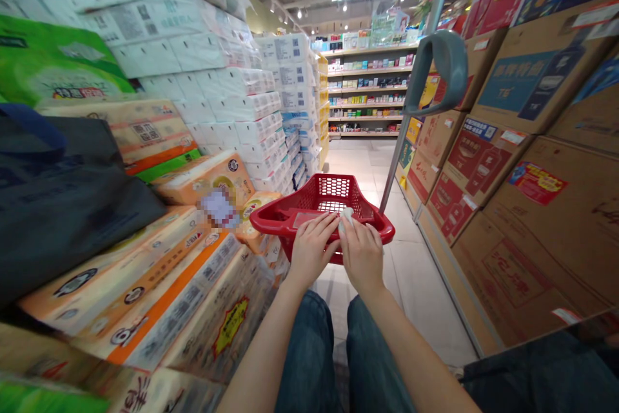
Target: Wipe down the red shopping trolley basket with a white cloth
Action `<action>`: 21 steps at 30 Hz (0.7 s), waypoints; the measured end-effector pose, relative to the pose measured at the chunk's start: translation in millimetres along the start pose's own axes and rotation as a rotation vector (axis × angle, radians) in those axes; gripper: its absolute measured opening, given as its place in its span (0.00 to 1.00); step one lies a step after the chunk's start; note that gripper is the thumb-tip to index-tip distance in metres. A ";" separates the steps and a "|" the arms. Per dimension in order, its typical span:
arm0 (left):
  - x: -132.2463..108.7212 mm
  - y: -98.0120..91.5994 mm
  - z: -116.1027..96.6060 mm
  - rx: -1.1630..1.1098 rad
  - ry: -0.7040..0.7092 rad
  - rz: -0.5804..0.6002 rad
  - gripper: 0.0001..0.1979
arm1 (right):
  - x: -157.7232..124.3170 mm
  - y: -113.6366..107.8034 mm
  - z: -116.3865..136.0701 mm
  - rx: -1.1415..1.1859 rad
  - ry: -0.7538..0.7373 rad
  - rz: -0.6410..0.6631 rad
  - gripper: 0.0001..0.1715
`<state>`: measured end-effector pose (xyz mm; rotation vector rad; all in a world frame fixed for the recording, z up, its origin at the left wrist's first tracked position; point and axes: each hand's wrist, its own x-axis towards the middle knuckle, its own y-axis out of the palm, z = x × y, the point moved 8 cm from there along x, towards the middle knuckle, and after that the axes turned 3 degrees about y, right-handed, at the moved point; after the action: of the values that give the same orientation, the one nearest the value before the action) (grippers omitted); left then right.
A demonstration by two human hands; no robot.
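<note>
Both hands meet at the near rim of the red basket (pixel 271 220), which stands on the aisle floor (pixel 416 278) between stacked tissue packs (pixel 193 284) and cardboard boxes (pixel 532 226), its grey handle (pixel 442 68) raised. The right hand (pixel 362 253) pinches a small white wad (pixel 346 214) against the rim, while the left hand (pixel 313 249) lies released beside it, fingers stretched onto the rim. The mesh inside shows no goods, so the basket looks unfilled as yet.
</note>
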<state>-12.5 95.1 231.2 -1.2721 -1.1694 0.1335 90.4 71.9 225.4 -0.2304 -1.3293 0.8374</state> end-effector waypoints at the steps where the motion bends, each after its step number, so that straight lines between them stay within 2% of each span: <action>1: -0.8 -1.2 1.5 -0.004 0.002 0.000 0.23 | -1.9 -2.9 -7.6 0.010 -0.045 0.003 0.20; 4: -4.2 -5.5 6.6 -0.017 0.004 0.005 0.23 | -7.3 -15.9 -51.2 0.100 -0.115 -0.043 0.16; 6: -6.3 -8.2 8.4 -0.026 0.011 0.010 0.23 | -3.1 -18.3 -88.7 0.224 -0.085 -0.064 0.16; 9: -8.0 -10.6 8.0 -0.040 0.025 0.019 0.23 | 14.4 -1.4 -133.8 0.487 0.054 0.014 0.18; 11: -8.2 -11.3 7.4 -0.040 0.019 0.021 0.22 | 22.9 13.7 -144.4 0.630 0.140 0.087 0.19; 13: -8.2 -11.5 7.2 -0.035 0.003 0.016 0.22 | 22.1 19.4 -141.8 0.704 0.209 0.091 0.20; 14: -8.2 -11.4 7.3 -0.031 -0.005 0.015 0.23 | 17.7 17.3 -138.2 0.715 0.254 0.052 0.20; 17: -8.3 -9.9 6.8 -0.021 -0.014 0.015 0.23 | -6.5 -2.2 -117.0 0.650 0.370 -0.153 0.21; 19: -7.8 -8.6 6.0 -0.022 -0.015 0.012 0.23 | -19.6 -14.4 -85.1 0.517 0.324 -0.231 0.19; 21: -6.5 -7.1 4.5 -0.029 -0.013 0.005 0.23 | -23.0 -15.5 -43.0 0.360 0.203 -0.203 0.17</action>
<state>-22.4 91.3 232.2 -1.3017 -1.1829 0.1295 136.0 59.2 205.7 0.1002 -0.9745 0.8412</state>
